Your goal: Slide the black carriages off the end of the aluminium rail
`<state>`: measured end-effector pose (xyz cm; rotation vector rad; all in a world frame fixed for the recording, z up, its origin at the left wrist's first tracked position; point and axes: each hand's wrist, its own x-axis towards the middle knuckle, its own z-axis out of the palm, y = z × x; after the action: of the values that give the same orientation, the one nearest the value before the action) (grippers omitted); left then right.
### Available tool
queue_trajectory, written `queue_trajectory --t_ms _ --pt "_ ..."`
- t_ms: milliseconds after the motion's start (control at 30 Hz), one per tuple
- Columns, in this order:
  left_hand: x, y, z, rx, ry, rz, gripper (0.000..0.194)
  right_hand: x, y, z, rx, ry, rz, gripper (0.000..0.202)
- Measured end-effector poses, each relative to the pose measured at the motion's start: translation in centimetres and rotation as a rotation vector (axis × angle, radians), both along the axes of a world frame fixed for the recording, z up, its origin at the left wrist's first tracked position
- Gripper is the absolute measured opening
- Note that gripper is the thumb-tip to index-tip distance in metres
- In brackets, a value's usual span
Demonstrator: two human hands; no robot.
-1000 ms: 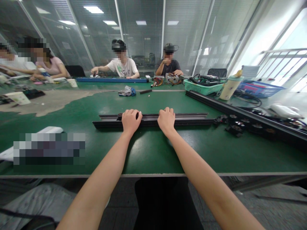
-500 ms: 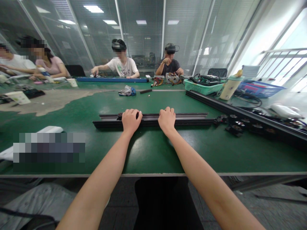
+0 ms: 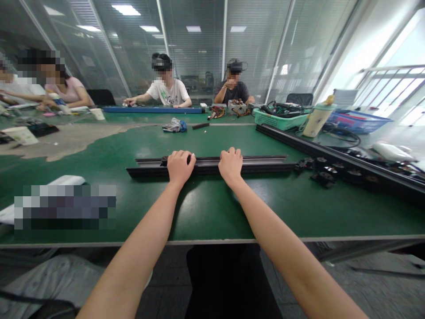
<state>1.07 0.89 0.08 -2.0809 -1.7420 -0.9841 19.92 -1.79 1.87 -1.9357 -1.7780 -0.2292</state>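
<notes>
A long black metal rail (image 3: 265, 168) with a grey channel along its top lies crosswise on the green table in front of me. My left hand (image 3: 180, 167) grips it left of its middle, fingers curled over the far side. Just left of those fingers, a small dark part (image 3: 164, 161) sits in the channel; whether I touch it I cannot tell. My right hand (image 3: 231, 165) is closed over the rail right of its middle, fingertips hidden behind the far edge. Several small black parts (image 3: 323, 175) lie by the rail's right end.
A longer black rail (image 3: 299, 144) runs diagonally at the right. Behind it stand a green basket (image 3: 279, 120) of cables, a cream bottle (image 3: 318, 119) and a blue basket (image 3: 361, 122). A crumpled cloth (image 3: 175, 125) lies farther back. Several co-workers sit across and left; a long blue bar (image 3: 152, 110) lies before one.
The view has shifted very slightly. Both hands keep their places on the rail. Across the table, a co-worker's hand at the blue bar has moved a little to the left.
</notes>
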Motion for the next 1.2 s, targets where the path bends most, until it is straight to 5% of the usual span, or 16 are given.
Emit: queue_trajectory --t_ms 1200 --pt "-0.15 0.19 -0.22 0.02 0.025 0.008 0.033 -0.1 -0.32 0.61 -0.041 0.01 -0.076 0.035"
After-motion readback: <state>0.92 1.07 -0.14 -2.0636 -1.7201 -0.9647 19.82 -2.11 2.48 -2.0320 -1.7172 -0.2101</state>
